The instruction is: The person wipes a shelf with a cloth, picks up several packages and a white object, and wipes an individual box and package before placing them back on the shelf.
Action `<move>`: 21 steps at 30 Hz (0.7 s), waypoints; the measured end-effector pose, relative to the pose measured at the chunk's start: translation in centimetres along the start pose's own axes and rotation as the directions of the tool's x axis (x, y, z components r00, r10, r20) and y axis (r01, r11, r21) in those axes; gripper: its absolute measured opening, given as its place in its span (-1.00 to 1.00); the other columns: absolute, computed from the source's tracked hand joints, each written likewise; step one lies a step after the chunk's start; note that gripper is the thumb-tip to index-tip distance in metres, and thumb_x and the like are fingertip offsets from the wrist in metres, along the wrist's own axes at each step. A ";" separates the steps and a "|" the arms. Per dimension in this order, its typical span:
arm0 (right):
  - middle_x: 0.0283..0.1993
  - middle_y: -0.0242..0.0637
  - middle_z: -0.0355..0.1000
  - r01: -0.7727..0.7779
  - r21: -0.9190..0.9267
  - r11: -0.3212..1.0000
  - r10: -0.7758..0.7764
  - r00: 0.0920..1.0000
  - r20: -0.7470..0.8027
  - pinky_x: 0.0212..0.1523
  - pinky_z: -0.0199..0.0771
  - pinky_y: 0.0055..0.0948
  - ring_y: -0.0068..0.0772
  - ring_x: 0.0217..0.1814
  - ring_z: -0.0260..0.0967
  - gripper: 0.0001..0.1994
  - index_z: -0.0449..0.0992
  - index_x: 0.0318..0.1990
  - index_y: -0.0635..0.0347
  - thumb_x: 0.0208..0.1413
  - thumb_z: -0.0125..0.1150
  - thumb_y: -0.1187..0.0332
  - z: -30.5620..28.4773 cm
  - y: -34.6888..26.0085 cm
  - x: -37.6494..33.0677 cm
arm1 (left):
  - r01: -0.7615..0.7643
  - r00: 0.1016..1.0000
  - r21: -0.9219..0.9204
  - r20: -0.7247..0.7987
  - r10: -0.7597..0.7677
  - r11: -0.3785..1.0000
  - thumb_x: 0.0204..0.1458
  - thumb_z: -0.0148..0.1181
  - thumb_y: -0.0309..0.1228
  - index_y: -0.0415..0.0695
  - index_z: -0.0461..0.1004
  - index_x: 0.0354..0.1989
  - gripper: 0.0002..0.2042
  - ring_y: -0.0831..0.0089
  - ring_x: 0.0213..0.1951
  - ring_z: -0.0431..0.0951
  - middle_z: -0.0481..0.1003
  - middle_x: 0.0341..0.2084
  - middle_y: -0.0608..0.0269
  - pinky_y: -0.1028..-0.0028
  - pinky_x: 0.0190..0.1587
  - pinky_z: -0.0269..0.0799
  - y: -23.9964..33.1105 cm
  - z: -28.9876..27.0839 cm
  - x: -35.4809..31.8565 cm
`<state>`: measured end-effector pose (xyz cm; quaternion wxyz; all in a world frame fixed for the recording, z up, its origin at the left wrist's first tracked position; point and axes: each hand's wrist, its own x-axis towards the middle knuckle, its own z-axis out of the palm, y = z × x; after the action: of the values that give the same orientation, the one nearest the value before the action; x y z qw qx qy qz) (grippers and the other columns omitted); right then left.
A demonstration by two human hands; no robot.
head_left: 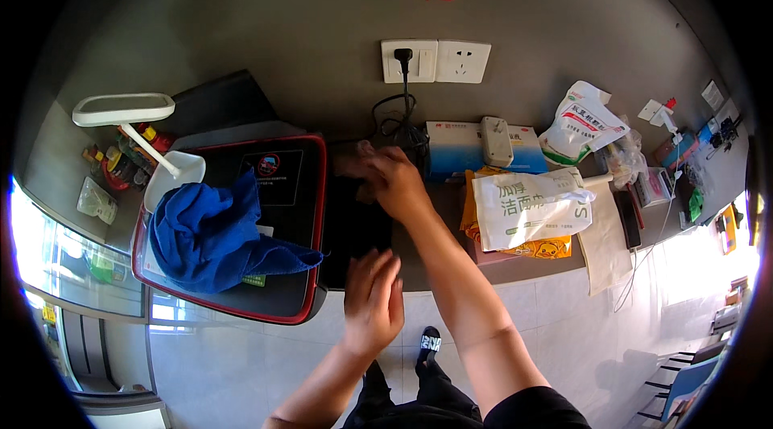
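Note:
My right hand [393,185] reaches far over the counter, above a black, flat-looking thing [360,226] whose kind I cannot make out. Its fingers bend to the left and are smeared by motion, so whether they hold anything is unclear. Nearer to me, my left hand [374,298] hovers by the near end of that black thing, its fingers stretched out and nothing visible in them. To the left stands a black appliance with a red-trimmed top [302,157]. A crumpled blue cloth [211,236] lies on it, one corner trailing toward the right edge.
A white desk lamp [125,109] stands behind the cloth. A black plug [403,56] sits in the wall socket, its cord coiled below. Right of my right arm are a blue-white box [449,143], a white power adapter [498,142], a white soft pack [531,212] and a white bag [584,125].

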<state>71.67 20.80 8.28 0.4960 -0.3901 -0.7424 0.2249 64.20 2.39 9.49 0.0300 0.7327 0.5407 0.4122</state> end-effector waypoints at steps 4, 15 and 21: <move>-0.11 -0.05 0.44 -0.191 -0.074 0.979 0.185 0.979 -0.089 -0.12 0.46 -0.27 -0.01 -0.06 0.43 -0.78 0.55 -0.17 0.16 -0.02 0.20 0.48 -1.9 1.3 -1.8 | 0.143 0.971 0.229 0.154 -0.181 0.963 0.06 0.05 -0.51 -0.27 0.20 0.17 -0.54 -0.11 0.21 0.20 0.26 0.14 -0.13 0.07 0.24 0.11 -0.9 2.0 3.2; -0.04 -0.09 0.47 -0.196 -0.139 0.971 0.239 0.856 0.458 0.06 0.34 -0.14 -0.07 0.09 0.36 -0.68 0.51 0.01 -0.10 0.06 0.13 0.23 4.4 4.8 5.8 | 0.311 0.904 0.283 0.206 -0.374 0.907 0.03 0.16 -0.35 -0.39 0.13 0.21 -0.39 -0.17 0.25 0.10 0.13 0.19 -0.33 0.15 0.28 0.06 -4.3 3.0 8.2; 0.01 -0.21 0.46 -0.097 -0.218 0.971 0.229 0.637 0.736 0.10 0.36 -0.12 -0.13 0.15 0.35 -0.65 0.50 0.04 -0.25 0.04 0.19 0.21 4.7 6.6 7.3 | 0.211 0.849 0.509 0.328 -0.415 0.835 -0.03 0.20 -0.17 -0.46 0.09 0.22 -0.25 -0.16 0.30 0.01 0.04 0.23 -0.40 0.19 0.33 -0.06 -3.6 3.3 8.4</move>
<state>68.23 30.81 5.69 0.0870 -0.3644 -0.8581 0.3511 64.16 12.09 10.35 0.0436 0.6895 0.7169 0.0935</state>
